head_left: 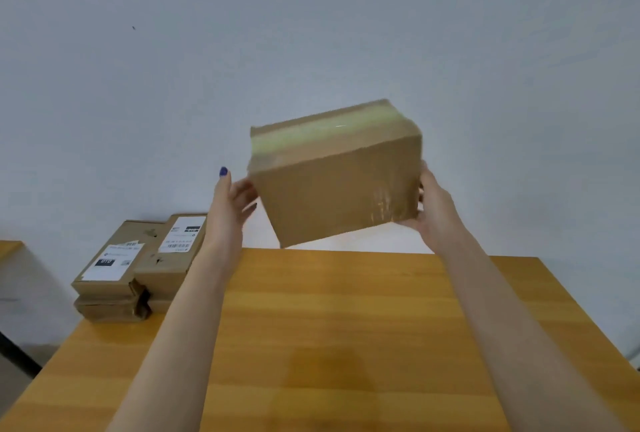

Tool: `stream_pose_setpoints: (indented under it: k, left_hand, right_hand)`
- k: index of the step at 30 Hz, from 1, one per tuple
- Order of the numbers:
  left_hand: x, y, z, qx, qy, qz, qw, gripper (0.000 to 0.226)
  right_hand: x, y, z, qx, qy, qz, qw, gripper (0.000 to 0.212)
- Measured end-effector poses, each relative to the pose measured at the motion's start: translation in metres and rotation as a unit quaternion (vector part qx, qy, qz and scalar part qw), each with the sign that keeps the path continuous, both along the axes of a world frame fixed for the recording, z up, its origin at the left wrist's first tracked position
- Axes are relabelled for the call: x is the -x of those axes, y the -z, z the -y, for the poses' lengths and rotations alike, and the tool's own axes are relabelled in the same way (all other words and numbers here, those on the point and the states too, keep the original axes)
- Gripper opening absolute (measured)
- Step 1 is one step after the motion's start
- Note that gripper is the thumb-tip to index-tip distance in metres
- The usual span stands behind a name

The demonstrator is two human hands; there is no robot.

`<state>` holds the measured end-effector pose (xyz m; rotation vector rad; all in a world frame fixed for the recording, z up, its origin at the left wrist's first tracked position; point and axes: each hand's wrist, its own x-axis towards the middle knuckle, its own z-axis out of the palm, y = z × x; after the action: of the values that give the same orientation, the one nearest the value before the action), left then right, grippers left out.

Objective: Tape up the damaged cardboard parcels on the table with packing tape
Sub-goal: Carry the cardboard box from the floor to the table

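I hold a brown cardboard box [337, 189] in the air above the far edge of the wooden table [346, 327], tilted with its left end lower. A pale strip of tape [325, 133] runs along its top, and shiny tape covers its right front face. My left hand [232, 204] presses against the box's left side with the thumb pointing up and the fingers fairly straight. My right hand [433, 211] grips the lower right end, its fingers wrapped behind the box. The box is motion-blurred. No tape roll is visible.
A stack of flat cardboard parcels [138, 269] with white shipping labels and torn edges sits at the table's far left corner. A white wall stands behind the table. Another wooden surface [10, 246] shows at the left edge.
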<state>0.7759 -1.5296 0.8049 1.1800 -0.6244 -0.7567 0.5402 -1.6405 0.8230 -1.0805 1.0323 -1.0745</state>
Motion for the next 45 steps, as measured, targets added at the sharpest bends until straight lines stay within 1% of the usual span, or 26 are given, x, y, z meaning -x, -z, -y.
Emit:
stream_pose_setpoints:
  k: [2, 4, 5, 8, 10, 12, 13, 15, 17, 18, 21, 22, 23, 25, 27, 32, 35, 36, 38, 40, 42, 45]
  left_hand:
    - [0.008, -0.015, -0.005, 0.011, 0.006, 0.121, 0.993, 0.048]
    - [0.018, -0.027, -0.01, 0.027, 0.035, 0.216, 0.975, 0.047]
    - [0.023, -0.031, -0.011, 0.032, 0.047, 0.251, 0.966, 0.047]
    - [0.033, -0.037, -0.011, 0.029, 0.077, 0.317, 0.945, 0.053]
    - [0.031, -0.036, -0.007, 0.029, 0.09, 0.317, 0.944, 0.052]
    - [0.028, -0.031, -0.009, 0.032, 0.096, 0.313, 0.944, 0.049]
    - [0.026, -0.03, -0.007, 0.028, 0.104, 0.308, 0.945, 0.052]
    - [0.015, -0.022, 0.0, -0.01, 0.117, 0.275, 0.954, 0.063]
    - [0.001, -0.014, 0.017, -0.089, 0.095, 0.245, 0.961, 0.068]
    - [-0.01, -0.006, 0.02, -0.104, 0.116, 0.237, 0.959, 0.065]
    - [-0.005, 0.011, 0.018, -0.099, 0.174, 0.266, 0.943, 0.038]
    - [0.004, 0.016, 0.016, -0.099, 0.176, 0.272, 0.941, 0.039]
    - [0.01, 0.021, 0.012, -0.092, 0.189, 0.267, 0.94, 0.046]
    - [0.012, 0.04, 0.01, -0.079, 0.209, 0.276, 0.935, 0.07]
    - [0.012, 0.052, 0.016, -0.087, 0.212, 0.275, 0.934, 0.081]
    - [0.019, 0.085, 0.021, -0.135, 0.218, 0.244, 0.935, 0.08]
    - [0.023, 0.103, 0.028, -0.172, 0.211, 0.223, 0.936, 0.091]
    - [0.025, 0.108, 0.029, -0.176, 0.212, 0.217, 0.937, 0.089]
    - [0.032, 0.117, 0.034, -0.189, 0.215, 0.208, 0.936, 0.075]
    - [0.039, 0.125, 0.041, -0.198, 0.222, 0.208, 0.932, 0.066]
    - [0.047, 0.13, 0.049, -0.203, 0.231, 0.208, 0.929, 0.063]
    - [0.061, 0.139, 0.062, -0.211, 0.245, 0.199, 0.925, 0.064]
  right_hand:
    - [0.003, 0.015, 0.002, -0.09, 0.0, 0.073, 0.993, 0.04]
    - [0.003, 0.03, 0.003, -0.174, 0.007, 0.109, 0.979, 0.053]
    - [0.002, 0.037, 0.003, -0.201, 0.005, 0.105, 0.974, 0.057]
    - [0.001, 0.048, 0.001, -0.22, -0.009, 0.021, 0.975, 0.067]
    - [0.003, 0.05, 0.001, -0.213, -0.006, -0.005, 0.977, 0.067]
    - [0.006, 0.048, 0.0, -0.198, 0.009, -0.005, 0.98, 0.067]
    - [0.009, 0.047, 0.001, -0.187, 0.016, 0.004, 0.982, 0.067]
    - [0.014, 0.04, 0.003, -0.15, 0.021, 0.016, 0.988, 0.069]
    - [0.019, 0.033, 0.006, -0.099, 0.013, -0.009, 0.995, 0.074]
    - [0.02, 0.029, 0.007, -0.073, 0.005, -0.027, 0.997, 0.071]
    - [0.019, 0.023, 0.007, -0.017, -0.011, -0.068, 0.997, 0.05]
    - [0.018, 0.022, 0.005, -0.005, -0.018, -0.083, 0.996, 0.047]
    - [0.016, 0.023, 0.004, 0.005, -0.025, -0.095, 0.995, 0.045]
    - [0.015, 0.03, 0.002, 0.016, -0.035, -0.109, 0.993, 0.042]
    - [0.016, 0.043, 0.002, 0.006, -0.023, -0.101, 0.995, 0.042]
    - [0.017, 0.077, 0.003, -0.053, 0.048, -0.098, 0.993, 0.055]
    - [0.017, 0.095, 0.002, -0.085, 0.068, -0.098, 0.989, 0.057]
    - [0.018, 0.101, 0.001, -0.094, 0.071, -0.097, 0.988, 0.058]
    - [0.023, 0.11, 0.001, -0.106, 0.085, -0.096, 0.986, 0.056]
    - [0.031, 0.117, 0.002, -0.113, 0.103, -0.101, 0.983, 0.051]
    - [0.041, 0.124, 0.005, -0.117, 0.115, -0.113, 0.98, 0.046]
    - [0.056, 0.131, 0.011, -0.122, 0.122, -0.129, 0.977, 0.038]
